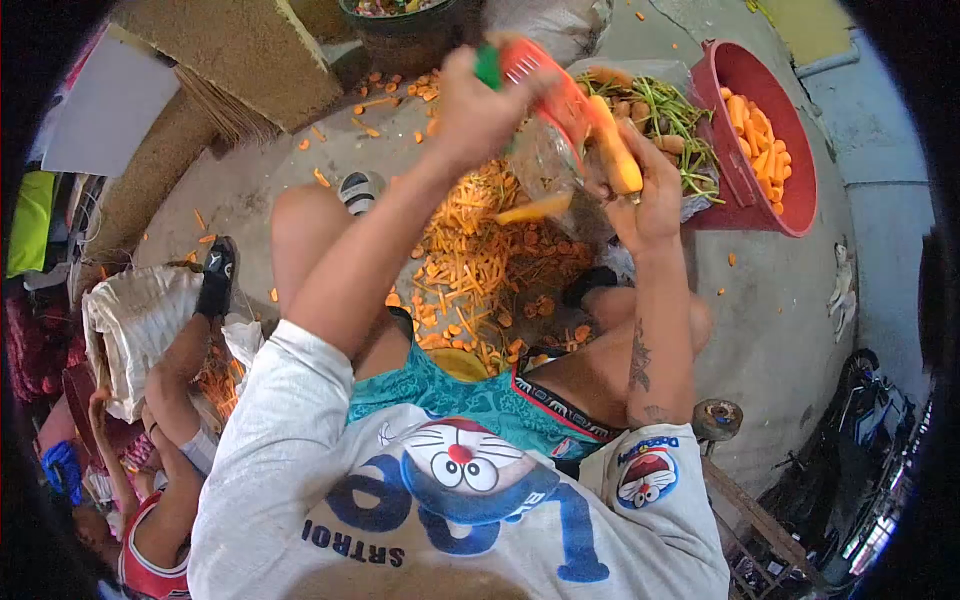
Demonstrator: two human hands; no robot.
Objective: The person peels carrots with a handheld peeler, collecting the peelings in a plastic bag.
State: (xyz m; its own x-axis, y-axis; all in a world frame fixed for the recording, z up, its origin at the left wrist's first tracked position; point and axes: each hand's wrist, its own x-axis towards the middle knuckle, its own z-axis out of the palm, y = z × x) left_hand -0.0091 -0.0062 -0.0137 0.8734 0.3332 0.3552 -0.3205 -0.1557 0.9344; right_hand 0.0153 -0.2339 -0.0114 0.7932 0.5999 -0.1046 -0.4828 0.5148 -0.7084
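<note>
My left hand (478,112) is closed around a peeler (550,90) with a red slotted body and a green part, slightly blurred by motion. Its far end lies against or just beside a carrot (617,155); actual contact is hard to make out. My right hand (648,190) grips this carrot, whose visible side is smooth and bright orange. Below the hands, a blurred orange piece (535,208) hangs over a heap of carrot peelings (465,250) on the floor between my legs.
Beyond my right hand, a plastic bag holds carrots with green stalks (665,115). A tilted red tub (795,205) contains peeled carrots (760,150). A dark bucket (405,30) stands at the back. Another person (165,530) sits at left beside a white sack (140,310).
</note>
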